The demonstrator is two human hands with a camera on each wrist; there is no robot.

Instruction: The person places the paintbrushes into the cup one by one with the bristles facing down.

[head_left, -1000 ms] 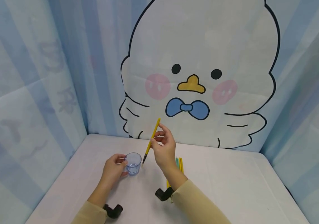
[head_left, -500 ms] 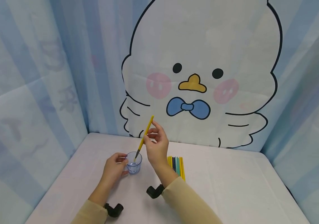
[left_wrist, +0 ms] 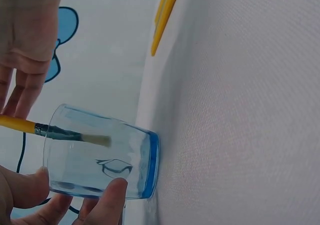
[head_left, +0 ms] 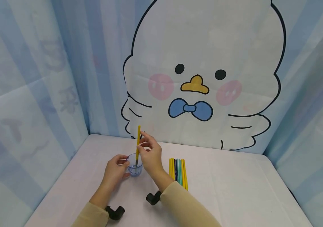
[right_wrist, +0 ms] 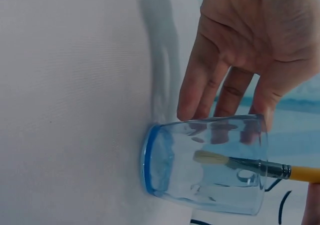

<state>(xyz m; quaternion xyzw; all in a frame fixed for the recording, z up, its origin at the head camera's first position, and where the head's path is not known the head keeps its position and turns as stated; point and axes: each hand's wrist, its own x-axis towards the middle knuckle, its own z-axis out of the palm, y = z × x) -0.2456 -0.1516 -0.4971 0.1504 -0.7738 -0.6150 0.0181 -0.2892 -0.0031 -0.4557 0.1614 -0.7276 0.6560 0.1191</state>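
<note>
A clear bluish glass point(head_left: 134, 171) stands upright on the table, left of the middle in the head view. My left hand point(head_left: 116, 168) grips it from the left, thumb and fingers around its side. My right hand point(head_left: 151, 154) pinches the yellow handle of a paintbrush point(head_left: 138, 138), held nearly upright over the glass. Both wrist views show the pale bristles and dark ferrule inside the glass point(left_wrist: 100, 155), the bristle tip point(right_wrist: 207, 157) short of its blue-tinted bottom.
A row of several slim yellow, dark and teal handles point(head_left: 178, 171) lies on the white tabletop point(head_left: 229, 186), right of the right hand and partly behind its forearm. A curtain printed with a cartoon bird point(head_left: 201, 47) hangs behind the table.
My right hand has moved left and lowered the paintbrush from beside the glass into it, turning the brush more upright. My left hand stays around the glass. More of the handle row shows.
</note>
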